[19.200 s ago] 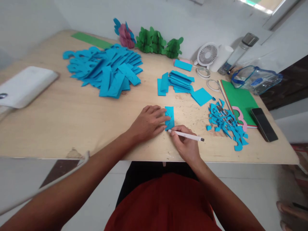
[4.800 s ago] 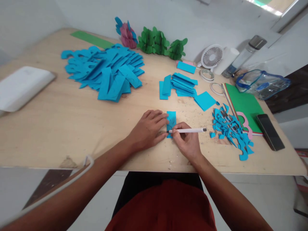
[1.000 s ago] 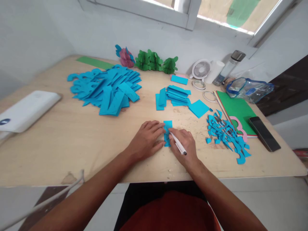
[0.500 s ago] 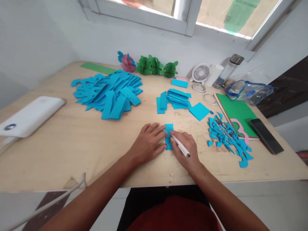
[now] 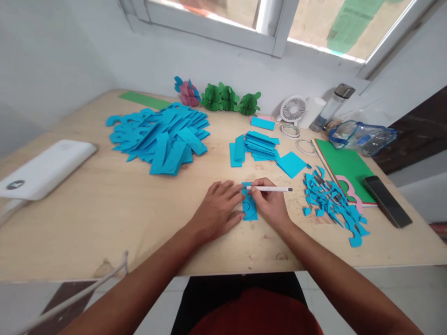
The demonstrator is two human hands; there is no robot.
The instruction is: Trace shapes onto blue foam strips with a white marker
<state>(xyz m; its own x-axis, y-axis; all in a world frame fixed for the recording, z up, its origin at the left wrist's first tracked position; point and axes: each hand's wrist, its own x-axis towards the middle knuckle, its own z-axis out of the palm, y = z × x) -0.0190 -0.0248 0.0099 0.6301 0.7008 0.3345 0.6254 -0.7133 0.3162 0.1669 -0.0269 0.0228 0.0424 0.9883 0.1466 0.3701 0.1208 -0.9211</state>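
While the left hand (image 5: 218, 211) lies flat, fingers spread and gripping nothing, its fingertips press on the near edge of a small blue paper rectangle (image 5: 250, 211), apparently to keep the thin sheet from sliding on the plywood table (image 5: 104, 223). The right hand (image 5: 270, 204) is closed around a slim white pen (image 5: 270, 189), held nearly level with its dark cap pointing right and its tip on the rectangle, where curved lines show on the matte surface. Just to the right lies a loose heap of jagged blue offcuts (image 5: 331, 202), near enough to have dropped where they were cut. Beyond them a pink scalloped template (image 5: 349, 188) rests on smooth green card sheets (image 5: 344, 165), with a dark phone (image 5: 387, 200) alongside. Farther back, within easy reach, sit a flat blue square (image 5: 291, 164) and a neat stack of blue rectangles (image 5: 261, 144). To the left spreads a large pile of curved blue cutouts (image 5: 160, 137). Against the wall stand green honeycomb paper ornaments (image 5: 228, 97), a small white fan (image 5: 293, 109) and a clear bottle (image 5: 331, 107).
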